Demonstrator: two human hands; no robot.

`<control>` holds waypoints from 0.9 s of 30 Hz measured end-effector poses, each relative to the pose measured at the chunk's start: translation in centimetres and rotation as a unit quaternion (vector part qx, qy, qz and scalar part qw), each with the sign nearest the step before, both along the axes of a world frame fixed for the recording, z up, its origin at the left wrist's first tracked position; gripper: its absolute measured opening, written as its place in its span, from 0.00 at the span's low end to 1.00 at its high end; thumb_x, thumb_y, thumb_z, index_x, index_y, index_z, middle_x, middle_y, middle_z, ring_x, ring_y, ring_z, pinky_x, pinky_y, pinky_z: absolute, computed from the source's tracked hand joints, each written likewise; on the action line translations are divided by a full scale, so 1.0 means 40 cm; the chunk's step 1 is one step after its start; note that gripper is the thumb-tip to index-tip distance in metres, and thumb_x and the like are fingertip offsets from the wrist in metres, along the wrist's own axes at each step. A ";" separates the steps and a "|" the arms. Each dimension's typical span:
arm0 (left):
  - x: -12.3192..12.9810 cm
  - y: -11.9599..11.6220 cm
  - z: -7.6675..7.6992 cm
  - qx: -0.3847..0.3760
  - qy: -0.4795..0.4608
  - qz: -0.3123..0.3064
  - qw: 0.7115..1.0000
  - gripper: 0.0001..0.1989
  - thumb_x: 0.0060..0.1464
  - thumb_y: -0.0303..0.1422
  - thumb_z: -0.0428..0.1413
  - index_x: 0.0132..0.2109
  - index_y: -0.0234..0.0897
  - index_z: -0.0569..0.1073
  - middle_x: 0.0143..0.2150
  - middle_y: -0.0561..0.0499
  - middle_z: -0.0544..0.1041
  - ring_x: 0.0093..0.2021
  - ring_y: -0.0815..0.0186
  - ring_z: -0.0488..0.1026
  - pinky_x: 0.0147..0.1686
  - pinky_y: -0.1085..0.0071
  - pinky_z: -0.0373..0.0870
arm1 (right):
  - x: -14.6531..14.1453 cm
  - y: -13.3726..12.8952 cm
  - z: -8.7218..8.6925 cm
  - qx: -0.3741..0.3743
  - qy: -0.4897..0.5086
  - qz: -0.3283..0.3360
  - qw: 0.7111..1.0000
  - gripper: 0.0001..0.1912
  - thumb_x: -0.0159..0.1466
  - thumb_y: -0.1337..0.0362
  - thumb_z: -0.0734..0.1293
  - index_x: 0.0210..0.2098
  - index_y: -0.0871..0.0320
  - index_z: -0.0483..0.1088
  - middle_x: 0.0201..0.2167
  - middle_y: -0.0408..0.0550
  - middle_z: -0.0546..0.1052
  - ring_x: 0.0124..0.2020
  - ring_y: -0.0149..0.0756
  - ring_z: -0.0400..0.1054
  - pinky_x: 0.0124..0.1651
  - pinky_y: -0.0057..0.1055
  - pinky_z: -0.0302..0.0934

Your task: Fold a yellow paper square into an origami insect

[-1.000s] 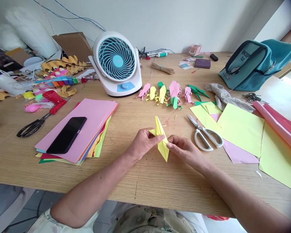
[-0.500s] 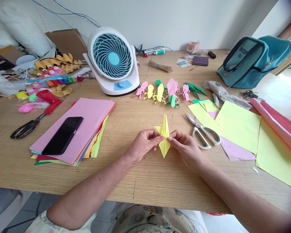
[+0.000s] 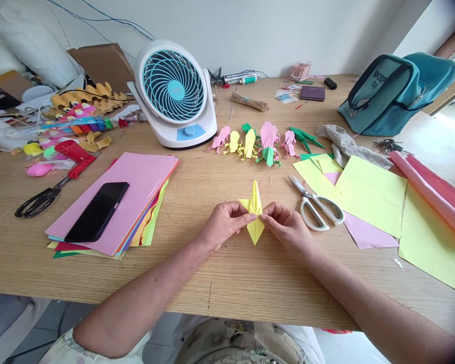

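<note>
A yellow folded origami paper, long and pointed at both ends, is pinched between my two hands over the wooden table. My left hand grips its left side between thumb and fingers, with a small flap sticking out above them. From the right, my right hand pinches its middle, the two thumbs almost meeting at the centre. White-handled scissors lie just beyond my right hand. Behind the paper stand several finished origami figures, among them a pink one and a yellow one.
To the left, a black phone rests on a stack of coloured paper. A white fan stands behind it, near black scissors. Yellow sheets, paper rolls and a teal bag occupy the right.
Both hands keep their pinch on the yellow paper, with hardly any movement of the fingers. The whole view has shifted slightly.
</note>
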State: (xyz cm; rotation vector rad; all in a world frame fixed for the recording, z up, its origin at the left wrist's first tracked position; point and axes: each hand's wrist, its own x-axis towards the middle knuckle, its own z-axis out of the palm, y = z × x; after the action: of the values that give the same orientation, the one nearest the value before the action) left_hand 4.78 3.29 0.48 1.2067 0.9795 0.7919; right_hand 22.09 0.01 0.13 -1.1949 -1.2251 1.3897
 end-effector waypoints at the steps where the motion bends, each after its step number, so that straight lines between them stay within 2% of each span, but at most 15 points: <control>1: 0.000 0.000 0.001 0.004 0.007 0.004 1.000 0.19 0.44 0.43 0.66 0.27 0.33 0.69 0.22 0.58 0.66 0.20 0.77 0.58 0.20 0.77 0.53 | -0.001 -0.001 0.002 0.003 -0.004 0.000 1.000 0.19 0.54 0.49 0.74 0.29 0.58 0.68 0.23 0.40 0.67 0.25 0.28 0.56 0.28 0.28 0.51; 4: 0.001 0.000 0.004 0.011 0.015 0.010 1.000 0.20 0.43 0.44 0.67 0.26 0.33 0.69 0.21 0.58 0.65 0.20 0.78 0.57 0.20 0.76 0.52 | -0.003 -0.002 0.003 0.013 -0.011 -0.004 1.000 0.19 0.54 0.49 0.74 0.29 0.58 0.68 0.23 0.40 0.68 0.24 0.28 0.57 0.27 0.28 0.51; 11: 0.002 -0.003 -0.004 0.043 0.017 0.012 0.999 0.18 0.44 0.42 0.66 0.27 0.33 0.70 0.24 0.57 0.67 0.22 0.77 0.59 0.23 0.76 0.55 | -0.009 -0.001 -0.011 0.017 -0.007 -0.014 1.000 0.21 0.51 0.49 0.76 0.27 0.57 0.68 0.22 0.40 0.67 0.23 0.28 0.56 0.25 0.28 0.50; 17: 0.000 -0.006 -0.008 0.108 0.074 0.024 0.991 0.15 0.48 0.39 0.63 0.27 0.32 0.70 0.26 0.55 0.68 0.27 0.73 0.64 0.28 0.75 0.61 | -0.011 -0.004 -0.005 0.027 0.010 -0.005 1.000 0.20 0.53 0.49 0.75 0.29 0.57 0.68 0.25 0.41 0.70 0.25 0.29 0.60 0.28 0.28 0.55; 21: 0.001 -0.009 -0.001 0.134 0.106 0.016 0.985 0.15 0.49 0.39 0.61 0.25 0.33 0.67 0.23 0.56 0.65 0.25 0.74 0.60 0.25 0.76 0.57 | -0.009 -0.007 0.008 0.027 0.037 0.015 0.999 0.18 0.57 0.49 0.72 0.32 0.56 0.68 0.27 0.42 0.71 0.28 0.31 0.63 0.33 0.29 0.60; 24: 0.004 -0.011 0.002 0.144 0.128 0.009 0.981 0.17 0.48 0.39 0.62 0.24 0.34 0.63 0.22 0.58 0.62 0.23 0.75 0.56 0.22 0.77 0.53 | -0.007 -0.008 0.004 0.033 0.036 0.013 0.999 0.18 0.56 0.50 0.73 0.30 0.57 0.68 0.26 0.42 0.70 0.28 0.30 0.62 0.33 0.29 0.59; 27: 0.004 -0.010 0.001 0.167 0.136 -0.009 0.977 0.18 0.50 0.40 0.61 0.24 0.34 0.64 0.22 0.58 0.62 0.23 0.75 0.57 0.22 0.77 0.53 | -0.005 -0.008 -0.007 0.034 0.036 0.005 0.999 0.18 0.56 0.50 0.73 0.29 0.57 0.67 0.25 0.41 0.69 0.27 0.30 0.61 0.31 0.29 0.57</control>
State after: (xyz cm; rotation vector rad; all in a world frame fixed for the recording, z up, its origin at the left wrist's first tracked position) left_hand 4.94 2.88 0.52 1.6452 1.0824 0.8133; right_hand 21.88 -0.30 -0.16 -1.0841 -1.2194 1.3765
